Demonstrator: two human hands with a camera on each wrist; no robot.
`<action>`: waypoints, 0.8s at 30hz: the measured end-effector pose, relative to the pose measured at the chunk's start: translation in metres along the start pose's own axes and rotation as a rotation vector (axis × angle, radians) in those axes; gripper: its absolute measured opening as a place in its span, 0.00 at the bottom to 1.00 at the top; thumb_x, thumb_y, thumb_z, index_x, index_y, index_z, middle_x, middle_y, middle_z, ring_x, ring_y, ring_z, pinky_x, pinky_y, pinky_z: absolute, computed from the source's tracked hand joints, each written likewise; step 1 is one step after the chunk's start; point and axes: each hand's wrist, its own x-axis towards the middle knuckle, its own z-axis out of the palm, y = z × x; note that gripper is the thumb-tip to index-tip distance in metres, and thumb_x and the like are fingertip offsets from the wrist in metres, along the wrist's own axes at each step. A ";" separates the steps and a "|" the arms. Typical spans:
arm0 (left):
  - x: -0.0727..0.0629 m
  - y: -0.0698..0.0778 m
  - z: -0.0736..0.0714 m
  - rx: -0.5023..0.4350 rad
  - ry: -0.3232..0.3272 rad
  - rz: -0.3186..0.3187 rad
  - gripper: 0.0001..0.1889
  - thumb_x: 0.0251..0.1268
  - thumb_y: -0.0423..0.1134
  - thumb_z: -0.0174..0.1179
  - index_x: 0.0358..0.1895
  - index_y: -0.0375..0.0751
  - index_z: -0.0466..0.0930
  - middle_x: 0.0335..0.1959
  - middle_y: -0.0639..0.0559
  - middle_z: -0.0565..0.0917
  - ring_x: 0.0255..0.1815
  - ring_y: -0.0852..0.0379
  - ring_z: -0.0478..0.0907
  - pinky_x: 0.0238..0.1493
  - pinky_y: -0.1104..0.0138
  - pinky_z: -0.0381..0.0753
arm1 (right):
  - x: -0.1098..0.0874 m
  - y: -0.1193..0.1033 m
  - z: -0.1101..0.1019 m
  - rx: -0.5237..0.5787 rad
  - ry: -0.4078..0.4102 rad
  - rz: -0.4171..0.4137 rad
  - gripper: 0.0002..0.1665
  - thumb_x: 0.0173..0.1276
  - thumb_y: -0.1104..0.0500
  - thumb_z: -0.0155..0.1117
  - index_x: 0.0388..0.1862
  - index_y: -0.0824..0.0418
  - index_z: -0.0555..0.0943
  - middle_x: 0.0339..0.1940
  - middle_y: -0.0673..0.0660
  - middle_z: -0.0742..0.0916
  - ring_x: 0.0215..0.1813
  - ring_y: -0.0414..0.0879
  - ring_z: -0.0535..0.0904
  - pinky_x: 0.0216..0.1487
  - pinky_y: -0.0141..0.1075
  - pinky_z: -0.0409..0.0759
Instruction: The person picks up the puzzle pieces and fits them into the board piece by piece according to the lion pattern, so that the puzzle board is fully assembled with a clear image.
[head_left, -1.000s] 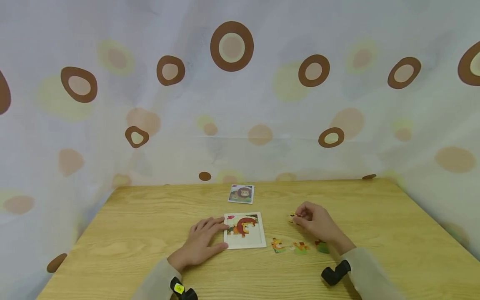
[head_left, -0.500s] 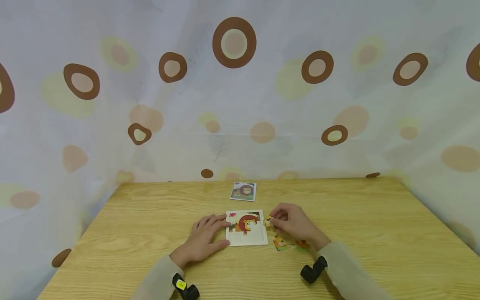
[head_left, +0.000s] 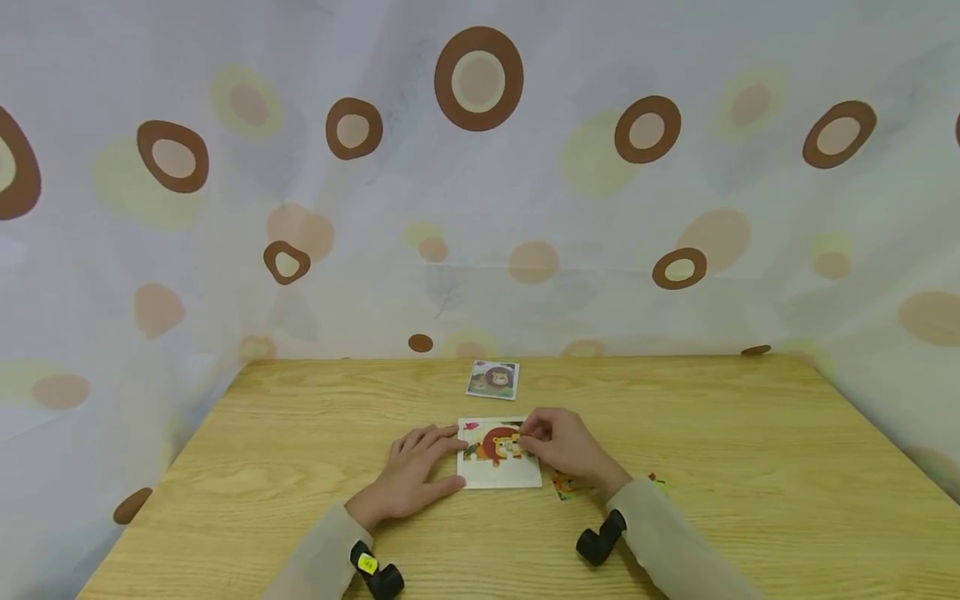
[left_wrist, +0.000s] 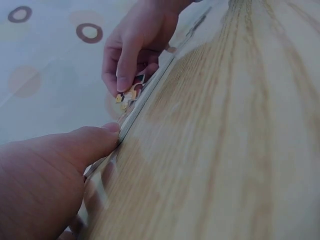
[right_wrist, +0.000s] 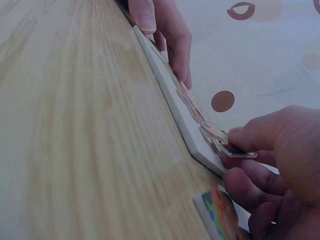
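Observation:
A white puzzle tray (head_left: 498,477) lies on the table, its upper part filled with pieces that show a lion. My left hand (head_left: 414,475) rests at the tray's left edge, fingers spread, with fingertips and thumb touching the rim. Between thumb and fingers, my right hand (head_left: 566,446) pinches a jigsaw piece (right_wrist: 215,134) over the tray's right side, beside the lion's face. In the right wrist view that piece is slightly tilted above the tray. Loose jigsaw pieces (head_left: 564,485) lie right of the tray, partly hidden by the right hand and forearm.
A small lion picture card (head_left: 493,380) lies behind the tray, toward the back of the wooden table (head_left: 337,408). A patterned cloth (head_left: 480,208) hangs behind the table and at both sides. Another loose piece (head_left: 657,482) shows beyond the right forearm.
My right hand has carried the pinched jigsaw piece leftward from the table at the right to over the tray. My left hand has stayed at the tray's left edge.

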 end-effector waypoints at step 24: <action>0.000 -0.001 -0.001 -0.011 0.002 -0.004 0.25 0.68 0.52 0.56 0.65 0.49 0.71 0.73 0.46 0.64 0.73 0.37 0.53 0.65 0.37 0.49 | 0.011 -0.031 0.007 -0.174 -0.002 0.308 0.12 0.58 0.58 0.71 0.28 0.61 0.76 0.23 0.53 0.80 0.23 0.43 0.71 0.25 0.32 0.67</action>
